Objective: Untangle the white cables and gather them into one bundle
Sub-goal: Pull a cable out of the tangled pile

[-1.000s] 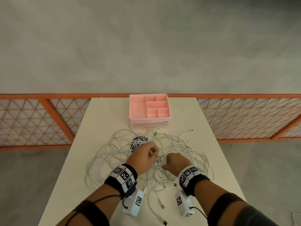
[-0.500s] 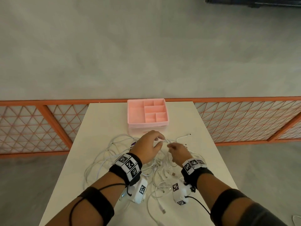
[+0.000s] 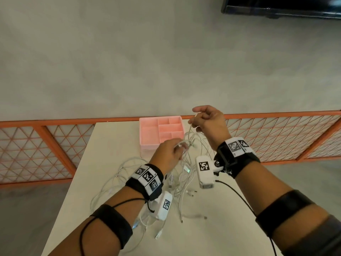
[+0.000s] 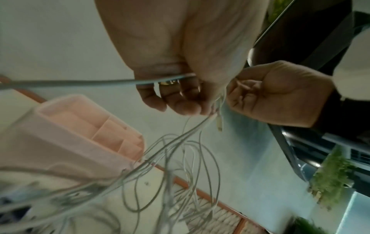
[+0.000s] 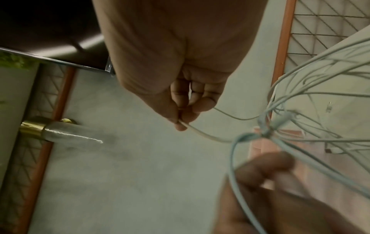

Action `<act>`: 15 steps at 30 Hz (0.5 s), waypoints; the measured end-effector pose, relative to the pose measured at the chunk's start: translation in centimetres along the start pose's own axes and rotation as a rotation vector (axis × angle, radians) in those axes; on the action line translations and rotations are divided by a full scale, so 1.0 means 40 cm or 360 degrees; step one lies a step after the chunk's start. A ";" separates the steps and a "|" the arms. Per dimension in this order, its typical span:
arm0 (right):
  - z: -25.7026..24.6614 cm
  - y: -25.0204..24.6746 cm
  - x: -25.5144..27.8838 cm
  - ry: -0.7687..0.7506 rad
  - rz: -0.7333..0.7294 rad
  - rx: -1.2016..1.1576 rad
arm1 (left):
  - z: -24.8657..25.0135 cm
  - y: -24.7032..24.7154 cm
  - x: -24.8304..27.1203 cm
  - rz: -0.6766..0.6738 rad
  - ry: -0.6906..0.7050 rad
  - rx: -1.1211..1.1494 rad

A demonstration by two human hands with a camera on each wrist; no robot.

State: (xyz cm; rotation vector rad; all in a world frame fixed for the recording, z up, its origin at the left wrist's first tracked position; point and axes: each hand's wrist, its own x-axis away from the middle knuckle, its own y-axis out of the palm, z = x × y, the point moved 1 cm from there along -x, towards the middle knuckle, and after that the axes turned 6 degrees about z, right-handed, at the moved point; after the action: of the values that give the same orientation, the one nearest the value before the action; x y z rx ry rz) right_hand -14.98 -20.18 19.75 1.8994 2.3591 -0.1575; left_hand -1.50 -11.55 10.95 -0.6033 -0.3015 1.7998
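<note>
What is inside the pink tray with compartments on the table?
In the head view the pink tray shows only bare pink compartments. The right hand and the lifted white cables cover its right corner, so that part cannot be checked.

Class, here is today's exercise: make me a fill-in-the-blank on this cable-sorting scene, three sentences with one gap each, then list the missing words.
1. The right hand pinches a white cable and is raised ____ than the left hand.
2. The tray at the far end of the table is ____ in colour.
3. Most of the white cables lie in a ____ on the table.

Missing words: higher; pink; tangle
</note>
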 end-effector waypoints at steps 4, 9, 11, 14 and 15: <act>-0.024 -0.017 -0.020 0.0017 0.0070 -0.0162 | -0.070 0.028 0.069 -0.0215 -0.0023 -0.0164; -0.009 -0.029 -0.029 0.0027 0.0085 -0.0121 | -0.134 0.043 0.139 -0.0565 -0.0036 -0.0570; -0.006 -0.035 -0.034 0.0020 0.0156 -0.0085 | -0.169 0.044 0.155 -0.0889 -0.0170 -0.0820; 0.010 -0.044 -0.028 0.0087 0.0055 0.0176 | -0.169 0.017 0.159 -0.1055 -0.0450 -0.0677; 0.025 -0.045 -0.023 0.0140 -0.0051 0.0340 | -0.146 0.001 0.150 -0.0918 -0.0495 -0.0469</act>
State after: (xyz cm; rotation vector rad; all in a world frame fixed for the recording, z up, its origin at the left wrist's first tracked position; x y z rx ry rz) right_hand -16.53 -21.60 18.92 1.9987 2.5216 -0.3495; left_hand 0.38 -6.46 4.57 -0.3800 -0.8722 1.2884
